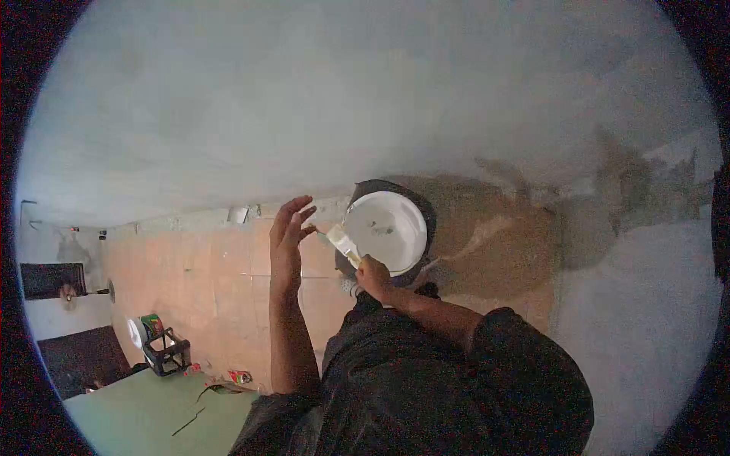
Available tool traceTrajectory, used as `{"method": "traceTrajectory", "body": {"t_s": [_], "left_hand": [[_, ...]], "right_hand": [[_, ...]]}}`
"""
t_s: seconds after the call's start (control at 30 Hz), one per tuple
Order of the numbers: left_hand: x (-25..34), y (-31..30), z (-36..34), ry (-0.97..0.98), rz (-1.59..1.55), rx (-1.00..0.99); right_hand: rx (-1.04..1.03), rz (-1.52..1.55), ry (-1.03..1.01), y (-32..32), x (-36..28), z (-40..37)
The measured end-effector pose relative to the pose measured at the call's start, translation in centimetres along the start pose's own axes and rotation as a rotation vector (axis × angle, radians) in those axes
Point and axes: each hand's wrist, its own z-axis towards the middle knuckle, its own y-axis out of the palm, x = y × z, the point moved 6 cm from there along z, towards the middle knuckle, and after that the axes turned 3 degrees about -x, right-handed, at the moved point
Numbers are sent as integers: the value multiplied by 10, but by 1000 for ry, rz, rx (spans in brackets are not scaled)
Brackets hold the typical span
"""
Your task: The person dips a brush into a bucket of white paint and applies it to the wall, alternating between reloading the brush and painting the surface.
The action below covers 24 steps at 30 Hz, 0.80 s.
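My right hand (pixel 374 277) is wrapped round the handle of a paintbrush (pixel 345 245), whose pale, paint-coated head points up and left. Below the brush and to its right stands a round white bucket (pixel 420 216) with whitish liquid and a few small dark specks inside. A dark support (pixel 430 219) shows all round the bucket. Raised left of it, my left hand (pixel 287 222) has its fingers bent but apart, the thumb close to the brush's head. Nothing shows in its grasp.
A grey-white wall (pixel 304 91) rises in front, with damp-looking patches at right. Orange-tan flooring (pixel 198 273) runs left. A paint bucket (pixel 144 332) and a black frame (pixel 167 353) stand at lower left by a green surface (pixel 144 410). A small packet (pixel 240 376) lies near it.
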Motion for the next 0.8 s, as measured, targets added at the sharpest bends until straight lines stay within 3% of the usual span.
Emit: {"method": "traceTrajectory", "body": {"t_s": [0.13,0.27,0.4,0.57,0.6,0.63,0.67,0.73,0.77,0.8], "left_hand": [[-21,21,-3,-4,13,-18],[-73,40,13,-68,58,-25],[-148,60,30,-214,105,-113],[-251,81,67,-108,382,-292],[-279,89,77,-65,566,-399],[-294,97,84,-24,746,-508],[-309,104,95,-29,746,-531],[-333,137,104,165,1258,-795],[-371,136,116,100,1006,-627],[-383,146,124,104,996,-647]], "right_hand": [[264,26,-110,-63,24,14],[202,158,37,-136,64,24],[295,205,109,-192,75,-7],[367,218,176,-209,93,-34],[382,201,158,-207,95,-35],[342,164,283,-205,96,-33],[350,165,305,-199,104,-31],[370,193,335,-185,124,-39],[359,40,359,-181,136,-44],[366,32,377,-177,145,-45]]}}
